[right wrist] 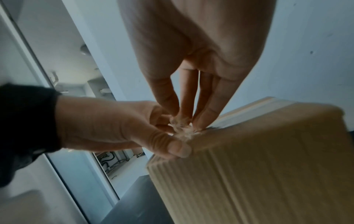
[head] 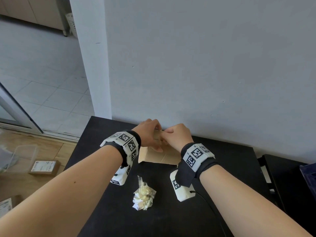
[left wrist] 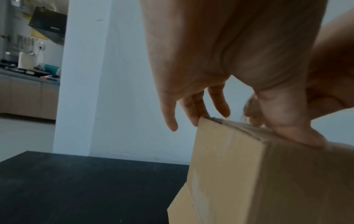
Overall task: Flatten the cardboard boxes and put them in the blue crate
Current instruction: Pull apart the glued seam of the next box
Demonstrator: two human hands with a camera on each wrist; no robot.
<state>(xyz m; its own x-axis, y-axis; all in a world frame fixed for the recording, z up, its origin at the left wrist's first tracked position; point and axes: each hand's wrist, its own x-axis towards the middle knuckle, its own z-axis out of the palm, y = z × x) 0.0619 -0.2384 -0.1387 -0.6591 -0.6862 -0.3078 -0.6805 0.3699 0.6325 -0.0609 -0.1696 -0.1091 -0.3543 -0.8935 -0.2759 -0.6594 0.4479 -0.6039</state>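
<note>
A brown cardboard box [head: 158, 157] stands on the black table [head: 106, 211] near the wall, with one flap spread toward me. My left hand [head: 150, 132] grips the box's top edge [left wrist: 249, 174], thumb [left wrist: 291, 133] on top and fingers behind it. My right hand [head: 177, 135] is beside it. Its fingertips [right wrist: 170, 106] pinch a crumpled strip of clear tape [right wrist: 182, 131] at the top seam of the box [right wrist: 258, 166]. A dark blue crate [head: 308, 175] shows only partly at the right edge.
A clear bag of pale bits [head: 144, 194] lies on the table in front of the box. On the wooden floor to the left are a labelled cardboard box [head: 44, 167], another box [head: 6, 204] and a clear plastic tub [head: 24, 154]. The grey wall is just behind the box.
</note>
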